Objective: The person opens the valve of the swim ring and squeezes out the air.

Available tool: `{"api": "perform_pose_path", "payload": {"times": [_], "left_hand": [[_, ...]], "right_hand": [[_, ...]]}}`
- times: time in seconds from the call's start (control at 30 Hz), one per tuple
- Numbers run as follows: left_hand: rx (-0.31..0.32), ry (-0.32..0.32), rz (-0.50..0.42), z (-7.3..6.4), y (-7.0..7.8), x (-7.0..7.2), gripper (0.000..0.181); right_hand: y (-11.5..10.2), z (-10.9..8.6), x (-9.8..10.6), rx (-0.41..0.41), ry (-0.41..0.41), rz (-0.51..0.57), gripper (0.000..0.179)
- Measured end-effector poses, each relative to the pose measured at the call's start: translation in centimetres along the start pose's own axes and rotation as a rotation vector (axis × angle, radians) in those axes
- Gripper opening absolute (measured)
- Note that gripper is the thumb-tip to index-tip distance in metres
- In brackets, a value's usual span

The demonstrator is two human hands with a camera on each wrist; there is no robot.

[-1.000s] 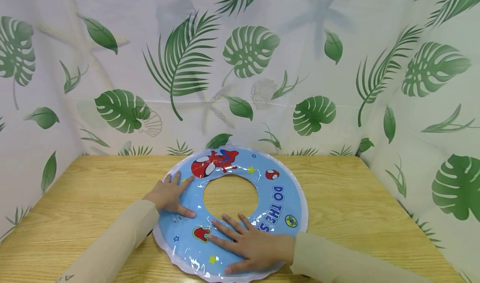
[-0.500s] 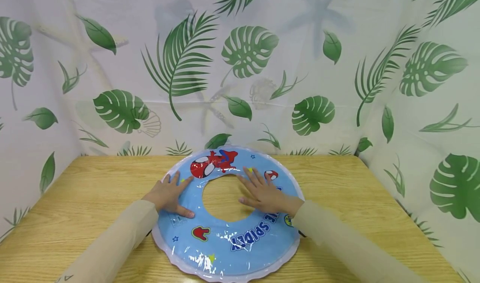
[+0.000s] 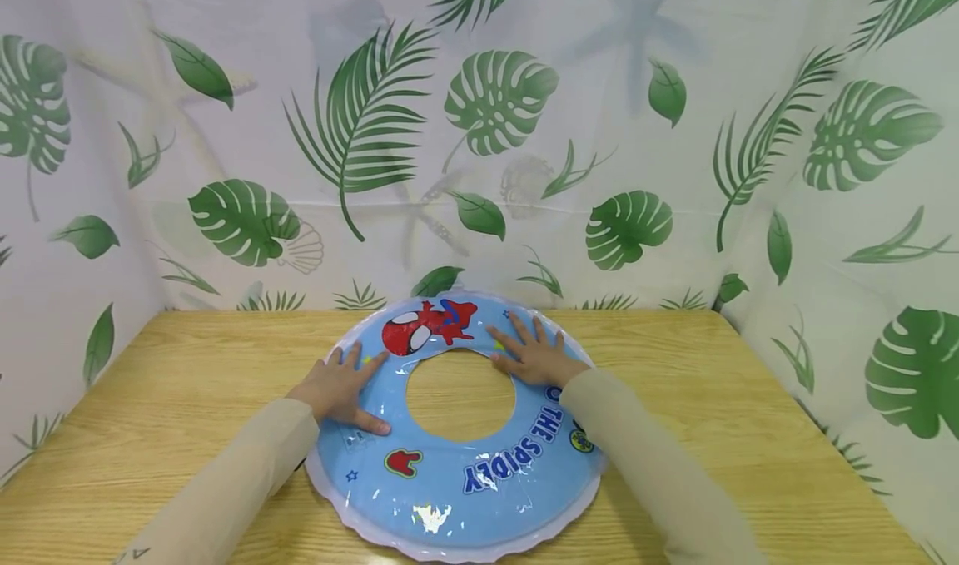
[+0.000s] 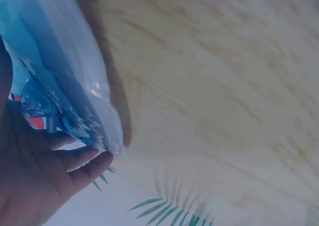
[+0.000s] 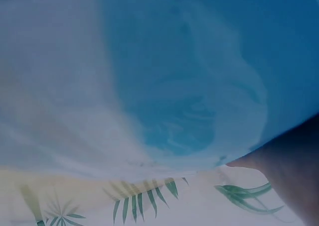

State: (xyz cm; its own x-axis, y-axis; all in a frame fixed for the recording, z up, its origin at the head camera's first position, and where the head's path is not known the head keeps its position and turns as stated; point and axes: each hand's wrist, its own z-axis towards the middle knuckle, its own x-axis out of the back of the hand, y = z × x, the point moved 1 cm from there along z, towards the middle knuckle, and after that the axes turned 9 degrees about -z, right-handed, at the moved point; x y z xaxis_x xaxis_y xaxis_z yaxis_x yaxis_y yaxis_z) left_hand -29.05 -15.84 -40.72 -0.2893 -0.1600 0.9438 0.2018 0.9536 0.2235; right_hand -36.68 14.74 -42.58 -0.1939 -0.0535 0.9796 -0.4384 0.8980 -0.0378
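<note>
A blue swim ring with a pale scalloped edge lies flat on the wooden table, printed with a red cartoon figure and blue lettering. On its left side rests my left hand, fingers spread over the surface. My right hand lies on the upper right part, also with fingers apart. In the left wrist view, the fingers reach to the ring's pale edge. The right wrist view is filled by the blue vinyl, with only a dark part of the hand at the right.
The wooden table extends on both sides of the ring and shows through its centre hole. A white cloth with green leaf prints hangs behind the table and along both sides.
My right hand has moved from the ring's lower front, up along the right side, to its upper right part, uncovering the lettering. My left hand has stayed in place.
</note>
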Motion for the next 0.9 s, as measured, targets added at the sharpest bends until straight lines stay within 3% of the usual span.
{"api": "perform_pose_path", "payload": {"times": [0.43,0.7,0.9], "left_hand": [[-0.015,0.014,0.019,-0.1,0.0,0.1,0.114],[-0.017,0.017,0.007,0.0,-0.3,-0.2,0.115],[-0.043,0.035,0.011,-0.3,-0.2,-0.4,0.11]], "right_hand": [[-0.4,0.1,0.4,-0.032,-0.084,-0.015,0.058],[0.7,-0.2,0.3,0.027,-0.021,0.048,0.061],[1.7,-2.0,0.4,0.048,0.006,0.055,0.065]]}}
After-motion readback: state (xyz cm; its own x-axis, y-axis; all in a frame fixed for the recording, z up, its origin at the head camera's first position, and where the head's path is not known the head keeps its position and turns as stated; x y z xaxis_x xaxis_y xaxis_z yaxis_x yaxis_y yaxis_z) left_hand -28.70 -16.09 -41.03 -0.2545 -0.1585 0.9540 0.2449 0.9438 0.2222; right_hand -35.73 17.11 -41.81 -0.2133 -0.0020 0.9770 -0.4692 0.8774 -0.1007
